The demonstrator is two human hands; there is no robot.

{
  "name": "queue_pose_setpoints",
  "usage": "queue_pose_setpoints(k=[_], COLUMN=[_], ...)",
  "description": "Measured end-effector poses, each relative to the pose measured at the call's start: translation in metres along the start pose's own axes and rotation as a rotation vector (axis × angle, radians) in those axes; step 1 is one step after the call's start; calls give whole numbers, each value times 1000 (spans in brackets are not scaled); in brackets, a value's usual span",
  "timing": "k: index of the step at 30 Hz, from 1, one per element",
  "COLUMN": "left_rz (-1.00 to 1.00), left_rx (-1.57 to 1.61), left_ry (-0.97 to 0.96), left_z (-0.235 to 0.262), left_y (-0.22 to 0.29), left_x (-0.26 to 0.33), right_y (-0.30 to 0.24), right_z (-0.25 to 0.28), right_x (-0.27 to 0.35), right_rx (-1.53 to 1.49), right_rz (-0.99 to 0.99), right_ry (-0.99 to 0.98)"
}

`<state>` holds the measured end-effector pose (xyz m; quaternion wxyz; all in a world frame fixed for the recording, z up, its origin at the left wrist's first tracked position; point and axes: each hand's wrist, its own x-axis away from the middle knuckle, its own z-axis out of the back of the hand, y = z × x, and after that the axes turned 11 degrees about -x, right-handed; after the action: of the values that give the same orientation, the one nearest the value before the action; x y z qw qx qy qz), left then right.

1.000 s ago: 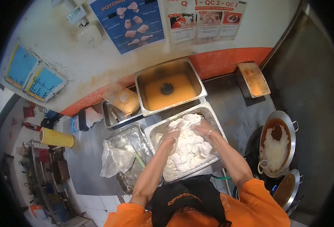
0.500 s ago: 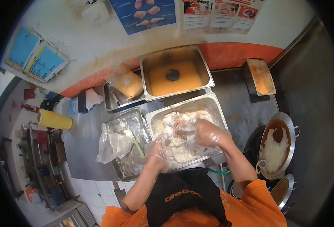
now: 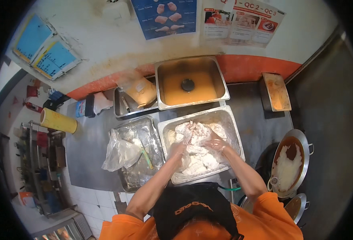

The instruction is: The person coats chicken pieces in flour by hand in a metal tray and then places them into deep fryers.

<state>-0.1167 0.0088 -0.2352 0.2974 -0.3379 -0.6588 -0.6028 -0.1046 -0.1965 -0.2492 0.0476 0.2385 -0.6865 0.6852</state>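
– Which way do the floured pieces (image 3: 200, 161) point?
– Long axes unclear; heaped inside the metal pan (image 3: 235, 133)
– The grip?
– Left hand (image 3: 179, 150) touches them pan-left, right hand (image 3: 216, 142) pan-right; how closed, I can't tell

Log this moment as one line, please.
left hand: gloved, in pan | right hand: gloved, in pan | between hands: white-coated pieces

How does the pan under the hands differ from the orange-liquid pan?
The near pan holds floury pieces; the far pan holds orange liquid. The left hand and right hand are in the near pan; neither is in the far pan. Both pans are rectangular and metal.
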Motion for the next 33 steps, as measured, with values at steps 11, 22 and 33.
queue_pose_setpoints(k=[11,22,33], left_rz=[58,-9,172], left_rx=[209,45,475], left_ry=[187,-121,-265], left_z=[16,9,-22], left_y=[-13,-52,-29], left_x=[53,7,3], right_y=[-135,-34,5], right_z=[-1,-7,-33], right_x=[64,68,58], right_rx=[357,1050,327], right_rz=[45,-480,-203], right_ry=[23,-17,610])
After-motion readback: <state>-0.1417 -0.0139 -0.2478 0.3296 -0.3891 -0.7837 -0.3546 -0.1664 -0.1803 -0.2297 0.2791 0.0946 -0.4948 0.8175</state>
